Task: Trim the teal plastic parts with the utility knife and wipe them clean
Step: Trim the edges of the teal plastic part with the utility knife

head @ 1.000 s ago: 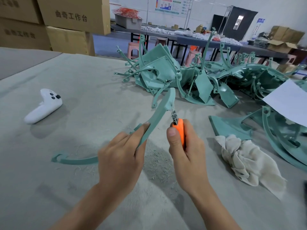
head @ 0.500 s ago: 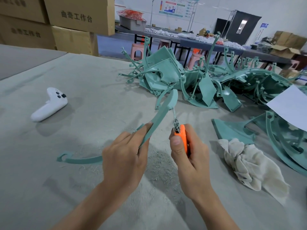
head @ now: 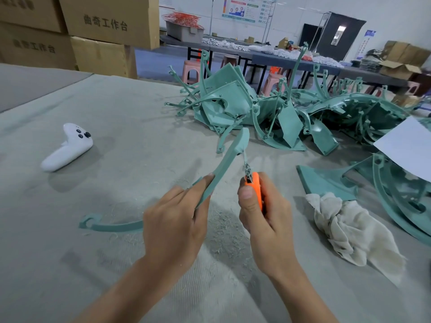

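- Grey felt-like table cover [head: 105, 108] is filling most of the frame and is being cut off at the left and bottom edges.
- Brown cardboard boxes [head: 109, 22], upper left, are being cropped by the top edge.
- A tangled pile of teal plastic parts [head: 228, 106], made up of flat panels and thin curved ribs, is lying at centre right. Its right side is being partly covered by a white sheet [head: 408, 145], itself cut by the right edge.
- A crumpled off-white rag [head: 349, 231] is lying at lower right, just beside a flat teal piece.
- A long curved teal strip [head: 227, 163] is being gripped at centre by the left hand [head: 175, 220]. The thumb is being pressed along it, and the other fingers are being hidden behind the hand.
- The strip's middle is being hidden by that hand. Its hooked tail is resting on the cover at lower left, and its wider tip is being held up toward the pile.
- An orange utility knife [head: 256, 190] is being clasped by the right hand [head: 263, 220], fingers wrapped and thumb on top, with the handle mostly hidden.
- The blade is being held against the strip's edge near the tip. It is clogged with shavings and hard to make out.
- A smooth white controller [head: 67, 148] is lying at left, well apart.
- Fine pale shavings [head: 224, 220] are lying scattered beneath the hands.
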Available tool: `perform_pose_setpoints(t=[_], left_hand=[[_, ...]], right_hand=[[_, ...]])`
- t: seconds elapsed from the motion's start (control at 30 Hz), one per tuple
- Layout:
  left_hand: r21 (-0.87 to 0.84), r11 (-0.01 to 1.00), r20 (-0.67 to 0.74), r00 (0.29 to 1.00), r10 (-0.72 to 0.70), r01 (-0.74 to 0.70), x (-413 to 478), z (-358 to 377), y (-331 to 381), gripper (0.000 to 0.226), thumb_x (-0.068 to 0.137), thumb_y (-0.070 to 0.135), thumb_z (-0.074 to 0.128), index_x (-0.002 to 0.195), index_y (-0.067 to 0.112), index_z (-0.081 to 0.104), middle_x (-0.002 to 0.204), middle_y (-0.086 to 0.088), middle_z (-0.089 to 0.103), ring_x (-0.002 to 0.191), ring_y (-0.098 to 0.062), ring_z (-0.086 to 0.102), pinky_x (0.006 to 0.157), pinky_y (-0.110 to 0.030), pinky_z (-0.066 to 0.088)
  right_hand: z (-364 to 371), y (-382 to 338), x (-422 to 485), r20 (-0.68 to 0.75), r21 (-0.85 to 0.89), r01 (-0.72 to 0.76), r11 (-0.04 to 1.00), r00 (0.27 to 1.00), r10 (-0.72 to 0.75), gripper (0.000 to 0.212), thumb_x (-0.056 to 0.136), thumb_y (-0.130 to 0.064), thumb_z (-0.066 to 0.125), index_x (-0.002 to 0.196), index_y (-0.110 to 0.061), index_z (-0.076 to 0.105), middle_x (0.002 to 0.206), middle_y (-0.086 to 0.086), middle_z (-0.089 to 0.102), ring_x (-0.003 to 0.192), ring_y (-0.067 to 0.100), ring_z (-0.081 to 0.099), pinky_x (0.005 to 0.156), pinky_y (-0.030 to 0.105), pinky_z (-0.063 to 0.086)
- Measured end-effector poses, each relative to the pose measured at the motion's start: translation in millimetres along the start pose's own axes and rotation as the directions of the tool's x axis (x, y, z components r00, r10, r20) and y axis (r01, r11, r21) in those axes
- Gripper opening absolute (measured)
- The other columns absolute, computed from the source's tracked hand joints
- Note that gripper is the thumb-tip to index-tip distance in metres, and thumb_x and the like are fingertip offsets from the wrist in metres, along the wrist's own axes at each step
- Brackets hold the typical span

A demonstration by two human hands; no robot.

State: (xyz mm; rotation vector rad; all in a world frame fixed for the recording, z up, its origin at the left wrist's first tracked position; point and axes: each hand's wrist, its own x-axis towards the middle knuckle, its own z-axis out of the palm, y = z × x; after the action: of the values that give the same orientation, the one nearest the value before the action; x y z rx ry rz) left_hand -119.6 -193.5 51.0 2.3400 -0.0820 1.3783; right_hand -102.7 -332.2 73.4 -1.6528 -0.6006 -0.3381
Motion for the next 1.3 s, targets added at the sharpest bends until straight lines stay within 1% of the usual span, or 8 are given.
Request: perform_pose_setpoints(t=[0.2,0.4,0.6,0.8,0.93,1.03,1.17,1.3], left_hand=[[-0.03,0.999,-0.012,1.0,-0.015,0.014,0.5,1.2,3.8,0.03,0.089,0.022,0.053,0.106,0.009,0.074,0.054,0.007,0.044,0.065,-0.014,0.04,0.055,-0.025,0.03],[-0.019,0.999,-0.01,0.999,-0.031,0.031,1.4,-0.4,2.7,0.03,0.089,0.022,0.053,0.106,0.009,0.074,0.054,0.004,0.052,0.067,-0.015,0.041,0.058,-0.023,0.031],[-0.02,1.0,-0.002,1.0,-0.015,0.015,1.9,-2.5,3.3,0.03,0.089,0.023,0.053,0.106,0.009,0.074,0.066,0.016,0.024,0.065,-0.013,0.038,0.057,-0.02,0.026],[-0.011,1.0,-0.034,0.999,0.012,-0.012,-0.2,-1.7,1.0,0.028,0.089,0.02,0.056,0.106,0.007,0.074,0.054,0.005,0.048,0.065,-0.015,0.039,0.055,-0.023,0.029],[-0.076,0.997,-0.064,0.998,0.026,-0.031,-2.3,-0.5,3.1,0.025,0.09,0.019,0.057,0.103,0.006,0.074,0.056,0.01,0.041,0.063,-0.013,0.039,0.055,-0.023,0.033],[-0.076,0.997,-0.02,1.0,-0.02,0.018,-0.7,0.4,4.8,0.028,0.09,0.022,0.054,0.105,0.01,0.075,0.06,0.018,0.028,0.064,-0.012,0.041,0.056,-0.023,0.032],[-0.039,0.999,-0.016,0.999,-0.039,0.038,-0.3,-1.0,2.5,0.029,0.09,0.022,0.053,0.104,0.009,0.075,0.053,0.006,0.049,0.064,-0.013,0.041,0.056,-0.023,0.032],[-0.047,0.998,-0.019,0.999,-0.039,0.038,-1.0,0.9,2.7,0.029,0.09,0.022,0.054,0.104,0.009,0.075,0.054,0.005,0.053,0.065,-0.013,0.042,0.057,-0.023,0.034]], right_hand=[[-1.5,1.1,-1.9,-0.033,0.028,0.023,0.999,0.999,-0.023,0.059,0.092,-0.07,0.046,0.075,-0.013,0.043,0.059,-0.002,0.031,0.047,0.013,0.027,0.044,0.029,0.024],[3.4,-0.1,-3.1,0.003,0.024,0.05,0.998,0.999,-0.051,0.048,0.093,-0.067,0.047,0.076,-0.022,0.044,0.058,-0.008,0.032,0.047,0.012,0.029,0.044,0.029,0.025],[1.1,-0.4,-3.3,0.004,0.025,0.068,0.997,0.998,-0.068,0.049,0.093,-0.066,0.048,0.075,-0.021,0.043,0.057,-0.008,0.032,0.046,0.011,0.029,0.042,0.029,0.026],[-0.2,0.6,-1.1,-0.031,-0.02,0.048,0.999,0.998,-0.049,0.049,0.093,-0.067,0.047,0.073,-0.022,0.042,0.056,-0.008,0.031,0.046,0.009,0.028,0.042,0.028,0.026],[-6.3,3.2,1.7,-0.076,-0.041,-0.021,0.999,0.997,0.018,0.058,0.089,-0.071,0.047,0.073,-0.016,0.041,0.058,-0.005,0.03,0.048,0.011,0.027,0.046,0.028,0.025],[-3.5,0.8,-1.6,-0.05,-0.028,0.035,0.999,0.998,-0.037,0.05,0.092,-0.068,0.046,0.073,-0.022,0.042,0.056,-0.008,0.032,0.046,0.008,0.028,0.044,0.025,0.026],[1.3,-1.9,-4.4,-0.018,-0.011,0.083,0.997,0.996,-0.083,0.05,0.095,-0.065,0.046,0.074,-0.019,0.044,0.056,-0.007,0.032,0.046,0.008,0.029,0.041,0.028,0.027],[0.8,-2.1,-4.2,-0.016,-0.003,0.084,0.996,0.996,-0.084,0.051,0.094,-0.066,0.046,0.074,-0.018,0.044,0.056,-0.006,0.031,0.046,0.009,0.029,0.042,0.028,0.026]])
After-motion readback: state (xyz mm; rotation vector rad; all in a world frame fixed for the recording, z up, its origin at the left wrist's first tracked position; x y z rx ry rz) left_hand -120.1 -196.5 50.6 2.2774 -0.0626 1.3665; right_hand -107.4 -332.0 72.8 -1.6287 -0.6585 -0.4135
